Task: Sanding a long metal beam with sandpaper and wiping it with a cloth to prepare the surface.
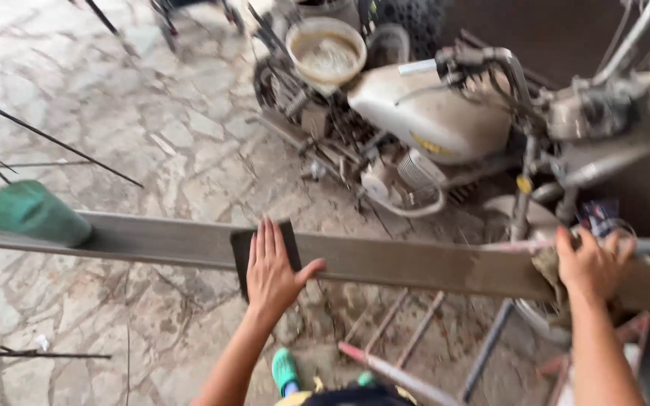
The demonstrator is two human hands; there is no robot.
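A long grey metal bar (393, 263) runs across the view from left to right at waist height. My left hand (274, 268) lies flat on a dark sheet of sandpaper (244, 252) pressed against the bar, fingers spread. My right hand (590, 265) rests on the bar's right part, gripping a brownish rag (549, 271) against it. A green cylindrical container (35, 214) sits on the bar near its left end.
A dusty motorcycle (434, 113) stands behind the bar, with a dirty white bucket (326, 53) on it. Thin steel rods (54, 139) lie on the stone-paved ground at left. Metal pieces (393, 368) lie below the bar near my green shoe (284, 370).
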